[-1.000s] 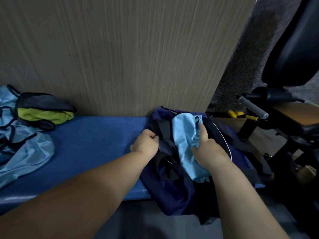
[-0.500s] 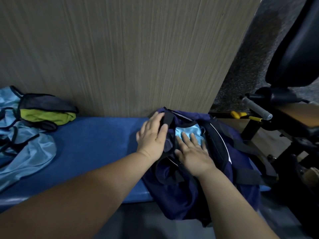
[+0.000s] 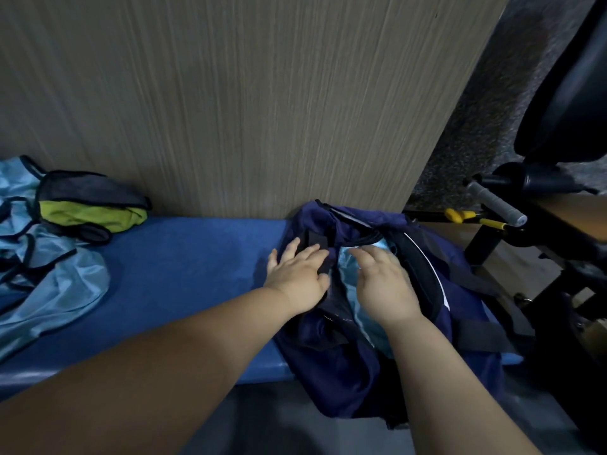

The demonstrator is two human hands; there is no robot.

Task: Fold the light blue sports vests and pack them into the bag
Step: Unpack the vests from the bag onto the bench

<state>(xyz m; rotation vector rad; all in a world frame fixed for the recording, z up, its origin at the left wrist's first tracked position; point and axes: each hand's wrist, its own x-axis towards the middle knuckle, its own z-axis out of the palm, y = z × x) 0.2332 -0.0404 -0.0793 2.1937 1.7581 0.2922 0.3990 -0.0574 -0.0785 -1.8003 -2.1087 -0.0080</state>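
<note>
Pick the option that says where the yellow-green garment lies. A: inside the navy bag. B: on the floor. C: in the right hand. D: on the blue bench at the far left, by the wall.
D: the yellow-green garment lies on the blue bench at the far left against the wall, next to loose light blue vests, far from the navy bag.

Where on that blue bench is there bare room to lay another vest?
The blue bench is bare between the vest pile on the left and the navy bag. The bag is crowded: left hand and right hand at it.
</note>
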